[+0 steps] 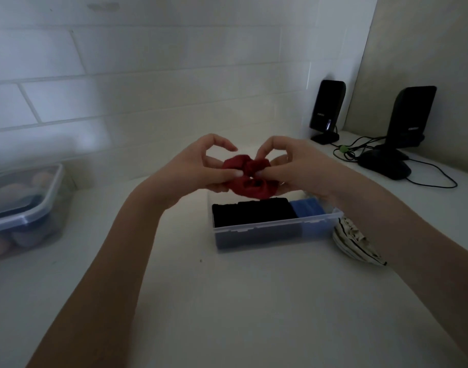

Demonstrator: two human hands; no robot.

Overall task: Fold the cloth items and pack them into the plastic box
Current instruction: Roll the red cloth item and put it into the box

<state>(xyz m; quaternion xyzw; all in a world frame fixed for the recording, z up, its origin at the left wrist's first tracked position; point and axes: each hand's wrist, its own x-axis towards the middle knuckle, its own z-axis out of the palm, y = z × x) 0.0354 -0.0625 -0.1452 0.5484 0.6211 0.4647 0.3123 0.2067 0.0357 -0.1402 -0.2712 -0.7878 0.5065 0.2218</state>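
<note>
At the centre of the view both hands held a red scrunchie [247,176] in the air, above the far edge of the clear plastic box [278,227]. The left hand [201,168] pinched its nine o'clock side with the thumb, the forefinger arched free above; the right hand [288,166] pinched its three o'clock side, fingers curled round the gathered fabric. The box stood on the white counter [227,301] just toward six o'clock from the hands, holding a folded black cloth [251,212] and, at its three o'clock end, a folded blue cloth [307,207]. A crumpled striped cloth [352,240] lay on the counter, touching the box's three o'clock end. Toward nine o'clock sat a lidded plastic container [25,208], its contents blurred. Toward two o'clock stood two black speakers [327,107], with a black computer mouse [384,166] and loose cables [437,179] near them.
</note>
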